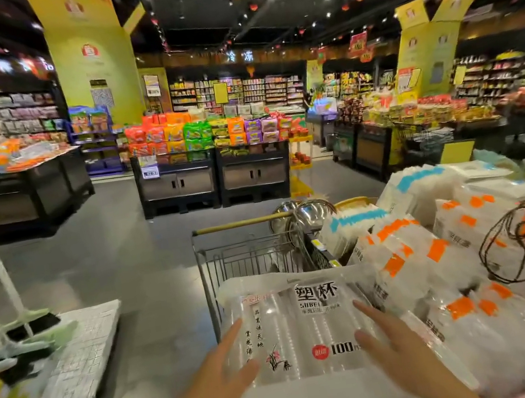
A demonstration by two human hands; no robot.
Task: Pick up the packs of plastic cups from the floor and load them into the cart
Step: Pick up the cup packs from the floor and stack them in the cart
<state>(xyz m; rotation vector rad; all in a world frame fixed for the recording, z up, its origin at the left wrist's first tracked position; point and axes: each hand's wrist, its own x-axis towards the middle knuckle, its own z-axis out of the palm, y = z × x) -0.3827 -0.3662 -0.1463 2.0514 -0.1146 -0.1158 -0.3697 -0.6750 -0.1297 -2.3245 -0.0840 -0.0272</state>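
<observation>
Clear pack of plastic cups [296, 328] lying flat on top of the load in the wire cart [250, 256], long axis running away from the camera, printed label facing up with "100" readable near the close end. Near end of the pack blurred and merging into more white packs below; heap of orange-marked packs [440, 273] just beside it on the right. Left hand [220, 372] and right hand [393, 347] pressed flat against the pack's 2 sides, fingers spread and pointing forward, clamping it between the palms.
</observation>
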